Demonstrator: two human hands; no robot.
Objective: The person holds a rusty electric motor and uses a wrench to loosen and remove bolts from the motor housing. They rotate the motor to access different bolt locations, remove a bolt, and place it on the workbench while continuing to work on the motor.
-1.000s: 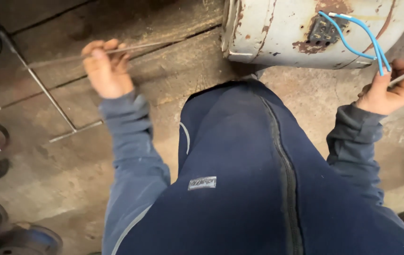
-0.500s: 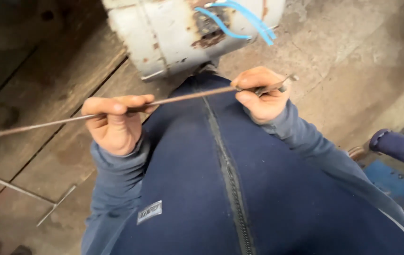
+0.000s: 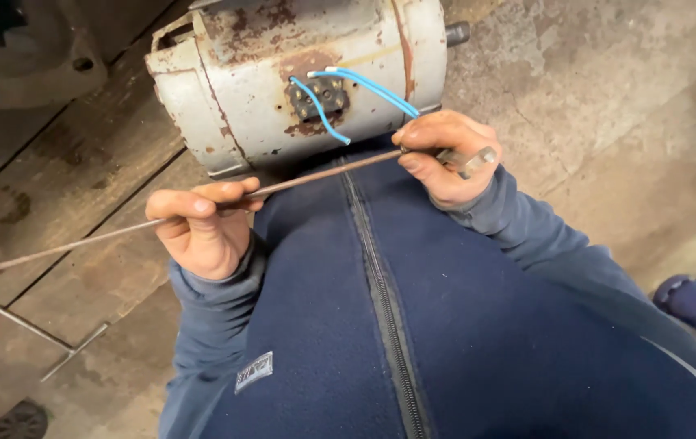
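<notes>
Both hands now grip the long metal rod [image 3: 201,207]: the right hand [image 3: 445,158] has joined the left hand [image 3: 201,228], holding it level across the chest.

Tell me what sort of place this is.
Probably a repair workshop or garage. A rusty electric motor with loose blue wires sits on a stained, worn floor, and both hands hold a long metal rod, with more rods lying nearby.

Workshop: rusty electric motor [image 3: 299,81], stained concrete floor [image 3: 608,106].
</notes>
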